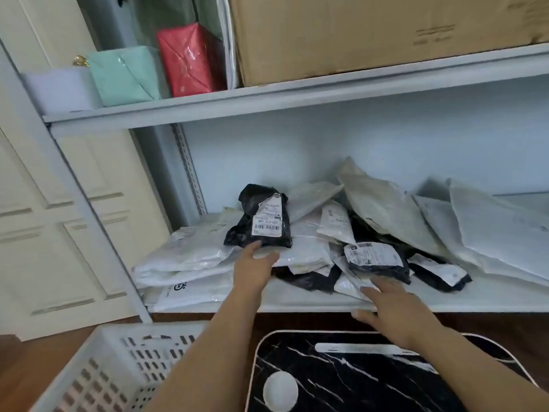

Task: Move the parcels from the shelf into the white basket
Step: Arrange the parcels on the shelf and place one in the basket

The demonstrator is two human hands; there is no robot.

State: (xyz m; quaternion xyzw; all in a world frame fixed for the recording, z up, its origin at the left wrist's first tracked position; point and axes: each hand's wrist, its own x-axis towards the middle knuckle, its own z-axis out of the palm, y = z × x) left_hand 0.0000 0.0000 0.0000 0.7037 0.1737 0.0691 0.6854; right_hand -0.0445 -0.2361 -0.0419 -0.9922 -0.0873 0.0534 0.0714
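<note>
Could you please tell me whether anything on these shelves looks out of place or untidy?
Yes: the parcels on the lower shelf lie in a loose, overlapping heap, several tilted against the back wall. The black parcel sits askew on top.

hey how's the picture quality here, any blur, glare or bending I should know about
Head view: wide-angle bending curves the shelf edge; soft even daylight, faint shadows; glare on the red wrapped parcel; right hand slightly motion-blurred; label on the black parcel only partly readable.
</note>
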